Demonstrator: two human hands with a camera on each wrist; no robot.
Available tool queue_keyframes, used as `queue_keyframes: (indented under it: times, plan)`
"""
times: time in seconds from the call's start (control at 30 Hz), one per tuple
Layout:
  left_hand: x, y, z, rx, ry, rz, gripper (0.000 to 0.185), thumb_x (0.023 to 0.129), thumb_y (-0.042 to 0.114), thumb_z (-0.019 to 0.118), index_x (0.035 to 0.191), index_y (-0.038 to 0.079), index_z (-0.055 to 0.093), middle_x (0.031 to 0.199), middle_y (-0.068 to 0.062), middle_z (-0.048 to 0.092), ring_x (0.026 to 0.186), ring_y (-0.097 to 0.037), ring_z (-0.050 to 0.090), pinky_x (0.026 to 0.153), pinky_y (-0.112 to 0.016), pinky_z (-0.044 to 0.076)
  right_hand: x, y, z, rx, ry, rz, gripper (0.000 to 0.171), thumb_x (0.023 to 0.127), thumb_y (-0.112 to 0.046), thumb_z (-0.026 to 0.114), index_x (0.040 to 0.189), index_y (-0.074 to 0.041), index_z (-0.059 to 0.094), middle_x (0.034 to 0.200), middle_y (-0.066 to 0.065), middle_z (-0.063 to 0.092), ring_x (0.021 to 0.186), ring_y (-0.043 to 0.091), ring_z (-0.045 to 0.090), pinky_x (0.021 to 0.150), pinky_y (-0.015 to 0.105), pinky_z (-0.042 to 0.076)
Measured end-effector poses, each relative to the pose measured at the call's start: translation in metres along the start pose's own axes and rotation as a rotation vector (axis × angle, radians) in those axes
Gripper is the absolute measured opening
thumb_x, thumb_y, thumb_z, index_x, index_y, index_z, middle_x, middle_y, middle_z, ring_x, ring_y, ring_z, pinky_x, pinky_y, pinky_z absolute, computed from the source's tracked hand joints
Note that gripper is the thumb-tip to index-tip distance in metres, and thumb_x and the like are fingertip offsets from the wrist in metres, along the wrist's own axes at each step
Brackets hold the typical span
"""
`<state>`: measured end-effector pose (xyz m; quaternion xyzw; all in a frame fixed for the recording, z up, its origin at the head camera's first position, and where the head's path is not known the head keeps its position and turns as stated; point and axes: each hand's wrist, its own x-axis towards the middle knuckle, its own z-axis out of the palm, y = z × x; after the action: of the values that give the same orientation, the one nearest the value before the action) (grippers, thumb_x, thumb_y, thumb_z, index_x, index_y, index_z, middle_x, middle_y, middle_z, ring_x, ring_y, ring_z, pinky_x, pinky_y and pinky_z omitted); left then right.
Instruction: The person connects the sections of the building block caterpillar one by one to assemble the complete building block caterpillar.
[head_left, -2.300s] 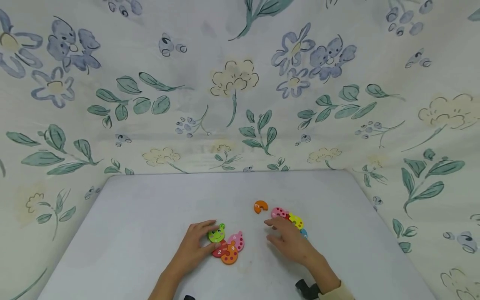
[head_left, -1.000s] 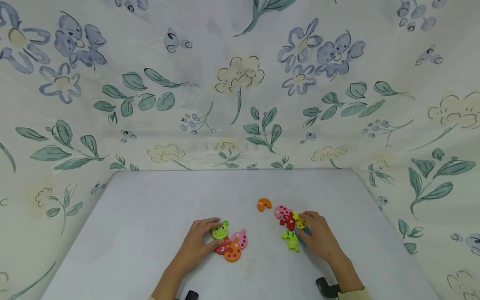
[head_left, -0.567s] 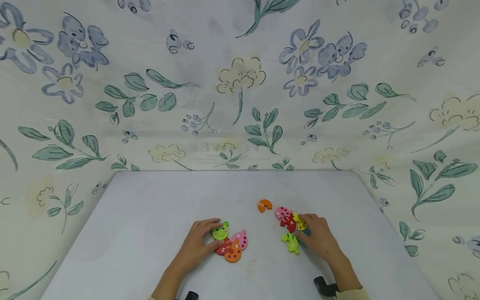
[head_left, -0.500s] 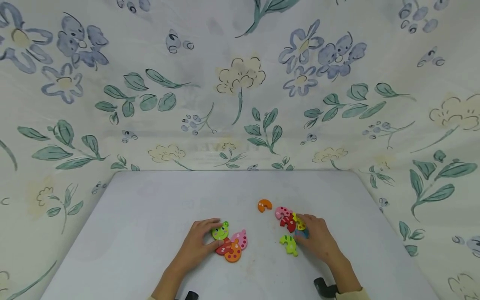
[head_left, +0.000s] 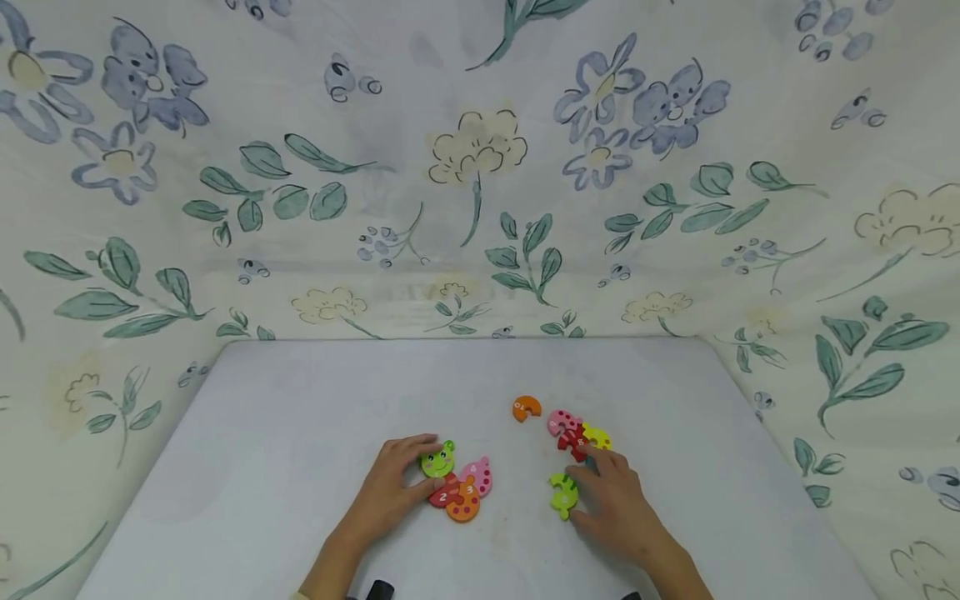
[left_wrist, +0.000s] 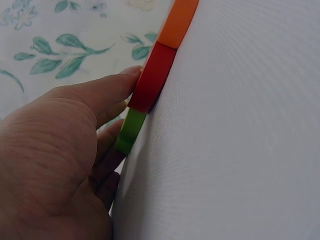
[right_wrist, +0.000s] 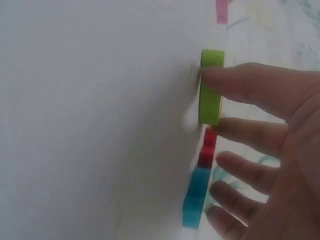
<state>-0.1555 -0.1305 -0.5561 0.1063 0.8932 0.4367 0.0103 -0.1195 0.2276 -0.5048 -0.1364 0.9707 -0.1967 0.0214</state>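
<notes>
On the left of the table, a joined row of puzzle pieces starts with a green smiling caterpillar head. A red piece marked 2, an orange piece marked 3 and a pink piece follow it. My left hand holds this row, thumb on the red piece's edge and fingers around the head. My right hand pinches a lime green puzzle piece between thumb and index finger. In the right wrist view, its thumb lies on that piece's edge and the other fingers are spread.
Beyond my right hand lie a pink piece, a red piece and a yellow piece close together. A blue piece shows in the right wrist view. An orange piece lies apart. Floral cloth surrounds the white table.
My right hand has come away from the yellow and blue pieces toward me and left, shifting the lime green piece left and turning it. My left hand keeps its hold on the joined row.
</notes>
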Motion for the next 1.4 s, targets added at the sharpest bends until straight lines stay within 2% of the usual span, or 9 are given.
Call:
queue_keyframes:
  times: [0.13,0.27,0.37,0.47,0.6,0.77,0.97,1.17,1.4]
  plan:
    - [0.001,0.0,0.0,-0.006,-0.014,0.001,0.048,0.089,0.027,0.086,0.133,0.032,0.069,0.147,0.017,0.056,0.138,-0.017,0.045,0.118,-0.05,0.039,0.002,-0.011,0.003,-0.051,-0.046,0.042,0.065,0.073,-0.04,0.096,0.127,-0.013,0.073,0.134,0.006,0.055,0.121,0.031,0.045,0.091,0.05,0.043]
    - [0.0,-0.001,0.0,-0.003,-0.009,-0.004,0.048,0.089,0.027,0.087,0.133,0.032,0.069,0.147,0.017,0.056,0.137,-0.017,0.045,0.117,-0.05,0.04,0.006,-0.02,0.009,-0.077,-0.074,0.096,0.072,0.071,-0.054,0.093,0.126,-0.012,0.072,0.118,0.004,0.057,0.111,0.027,0.049,0.091,0.049,0.047]
    - [0.0,-0.001,0.0,-0.005,-0.005,-0.004,0.049,0.088,0.027,0.087,0.134,0.031,0.069,0.147,0.017,0.056,0.137,-0.017,0.045,0.118,-0.05,0.039,0.01,-0.025,0.011,-0.063,-0.076,0.11,0.065,0.075,-0.049,0.093,0.124,-0.012,0.072,0.113,0.005,0.059,0.106,0.024,0.055,0.093,0.049,0.054]
    - [0.0,-0.001,-0.001,-0.01,-0.003,-0.002,0.049,0.089,0.028,0.086,0.134,0.031,0.069,0.147,0.017,0.055,0.138,-0.016,0.045,0.118,-0.051,0.038,0.014,-0.029,0.011,-0.032,-0.093,0.098,0.057,0.078,-0.04,0.093,0.125,-0.013,0.072,0.111,0.003,0.06,0.101,0.021,0.056,0.09,0.045,0.057]
    - [-0.001,-0.001,-0.002,-0.022,-0.007,-0.005,0.049,0.089,0.026,0.086,0.134,0.031,0.069,0.147,0.018,0.055,0.138,-0.016,0.044,0.118,-0.051,0.038,0.02,-0.034,0.007,0.013,-0.107,0.039,0.055,0.082,-0.034,0.091,0.129,-0.015,0.071,0.113,0.0,0.063,0.102,0.018,0.059,0.092,0.044,0.058]
    - [-0.003,0.002,-0.003,-0.039,-0.005,-0.012,0.049,0.088,0.022,0.087,0.133,0.029,0.07,0.146,0.017,0.056,0.137,-0.017,0.045,0.118,-0.051,0.039,0.032,-0.043,0.003,0.075,-0.129,-0.062,0.056,0.088,-0.028,0.086,0.138,-0.013,0.065,0.127,0.004,0.068,0.11,0.021,0.064,0.096,0.047,0.058]
    - [-0.004,0.004,-0.003,-0.027,0.001,-0.003,0.048,0.089,0.022,0.086,0.133,0.027,0.07,0.146,0.015,0.057,0.138,-0.018,0.045,0.118,-0.051,0.039,0.054,-0.057,0.006,0.12,-0.169,-0.089,0.057,0.092,-0.024,0.083,0.142,-0.011,0.061,0.138,0.008,0.065,0.122,0.026,0.063,0.102,0.048,0.055]
    - [-0.004,0.003,-0.001,-0.028,-0.003,0.005,0.049,0.088,0.023,0.086,0.133,0.028,0.07,0.147,0.016,0.056,0.138,-0.018,0.046,0.118,-0.051,0.038,0.073,-0.065,0.017,0.128,-0.218,-0.152,0.053,0.095,-0.022,0.08,0.143,-0.012,0.061,0.139,0.005,0.065,0.127,0.026,0.061,0.107,0.048,0.051]
    - [-0.004,0.001,-0.003,-0.011,0.011,0.022,0.047,0.089,0.023,0.086,0.133,0.027,0.07,0.146,0.016,0.056,0.137,-0.018,0.046,0.117,-0.051,0.039,0.088,-0.073,0.02,0.082,-0.241,-0.224,0.049,0.096,-0.021,0.078,0.143,-0.015,0.064,0.139,0.002,0.066,0.131,0.025,0.059,0.109,0.047,0.049]
